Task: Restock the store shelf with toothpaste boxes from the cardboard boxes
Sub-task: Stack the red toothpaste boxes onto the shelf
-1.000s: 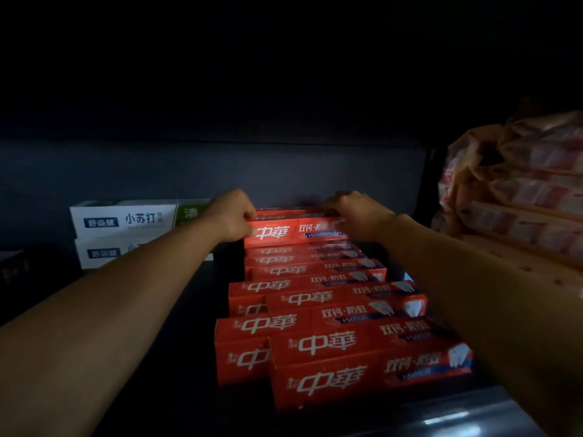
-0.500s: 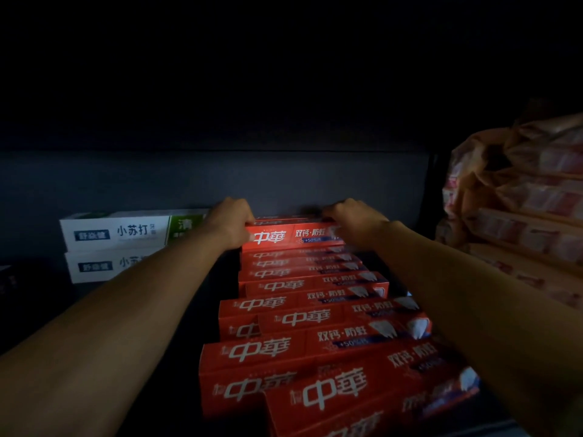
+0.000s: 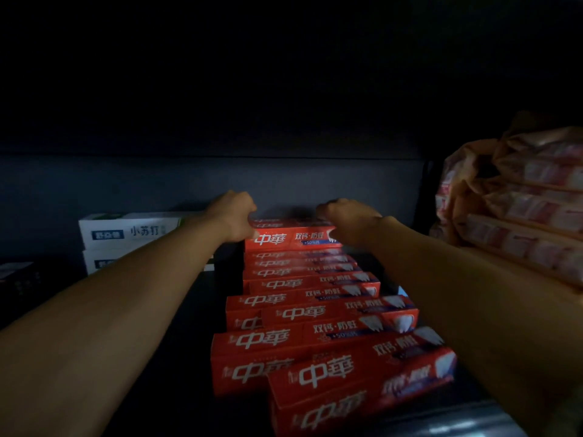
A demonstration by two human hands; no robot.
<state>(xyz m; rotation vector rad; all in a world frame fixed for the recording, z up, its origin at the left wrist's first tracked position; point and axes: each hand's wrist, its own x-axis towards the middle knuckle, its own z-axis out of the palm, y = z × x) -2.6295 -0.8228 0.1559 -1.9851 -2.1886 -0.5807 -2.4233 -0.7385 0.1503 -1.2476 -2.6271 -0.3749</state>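
head view: both hands reach deep into the dark shelf [image 3: 176,310]. the left hand [image 3: 233,216] and right hand [image 3: 350,222] each have a grip curled on opposite ends of the rearmost red toothpaste box [image 3: 291,239], behind a row of red boxes [image 3: 315,313].

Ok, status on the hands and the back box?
Left hand, right hand grip ends of rearmost red toothpaste box. White boxes left, clear.

white boxes [image 3: 132,234] left, seemingly bare shelf [image 3: 202,298] between
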